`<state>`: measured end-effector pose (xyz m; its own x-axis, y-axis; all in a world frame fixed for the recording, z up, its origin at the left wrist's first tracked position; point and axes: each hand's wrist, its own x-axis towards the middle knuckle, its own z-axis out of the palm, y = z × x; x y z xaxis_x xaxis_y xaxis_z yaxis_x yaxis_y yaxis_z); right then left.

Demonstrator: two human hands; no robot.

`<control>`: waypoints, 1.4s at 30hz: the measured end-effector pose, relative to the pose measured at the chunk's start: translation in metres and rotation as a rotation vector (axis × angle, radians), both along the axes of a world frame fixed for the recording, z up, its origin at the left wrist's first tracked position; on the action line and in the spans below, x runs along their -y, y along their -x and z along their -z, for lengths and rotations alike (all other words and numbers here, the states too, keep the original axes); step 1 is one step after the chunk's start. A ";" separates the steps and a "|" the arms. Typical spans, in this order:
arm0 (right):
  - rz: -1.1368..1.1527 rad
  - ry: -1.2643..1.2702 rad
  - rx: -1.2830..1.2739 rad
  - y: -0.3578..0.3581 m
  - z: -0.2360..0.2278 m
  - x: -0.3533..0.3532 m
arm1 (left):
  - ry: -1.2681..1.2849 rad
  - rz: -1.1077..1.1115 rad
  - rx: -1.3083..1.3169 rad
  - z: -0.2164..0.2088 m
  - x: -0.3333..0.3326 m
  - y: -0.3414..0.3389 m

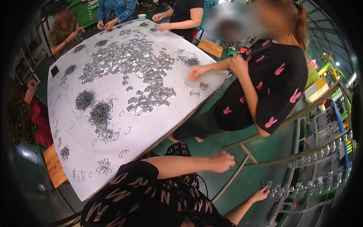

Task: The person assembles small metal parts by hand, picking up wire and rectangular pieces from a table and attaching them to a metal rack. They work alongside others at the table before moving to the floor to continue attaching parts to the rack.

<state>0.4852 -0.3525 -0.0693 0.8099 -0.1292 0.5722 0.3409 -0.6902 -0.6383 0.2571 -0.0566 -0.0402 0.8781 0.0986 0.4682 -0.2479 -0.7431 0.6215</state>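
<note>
My left hand (pixel 222 162) is held out over the floor between the table and a metal rack, fingers curled closed. What it holds, if anything, is hidden. Further right and lower, my right hand (pixel 261 193) pinches a small metal piece (pixel 269 184) at the near end of a row of shiny pieces (pixel 300 189) hanging along the rack. On the white-covered table (pixel 151 125) to my left lie a broad heap of flat silver metal pieces (pixel 128 56) and dark piles of wire hooks (pixel 100 113), with loose hooks scattered around them.
A co-worker in a black top with pink rabbits (pixel 264 87) stands close at the table's right side, one hand over it. Several other people work around the far and left sides. The rack's rail (pixel 287 123) slants across the right. Wooden stools (pixel 210 47) stand near the table.
</note>
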 end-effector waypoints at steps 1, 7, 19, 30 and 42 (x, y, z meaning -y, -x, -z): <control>0.011 -0.031 0.027 -0.004 0.003 0.005 | -0.014 -0.027 -0.015 0.008 -0.013 0.005; 0.377 -0.186 0.120 0.009 0.034 -0.009 | -0.256 -0.430 -0.122 0.025 -0.115 0.070; -0.782 0.904 -1.191 0.178 0.316 -0.045 | -0.141 -0.454 -0.151 0.033 -0.161 0.122; -0.441 -0.271 -1.193 0.058 0.175 -0.094 | -0.234 -0.421 -0.312 0.016 -0.159 0.115; -1.349 -0.500 0.034 -0.047 -0.181 -0.312 | -0.282 -0.384 -0.293 0.016 -0.164 0.104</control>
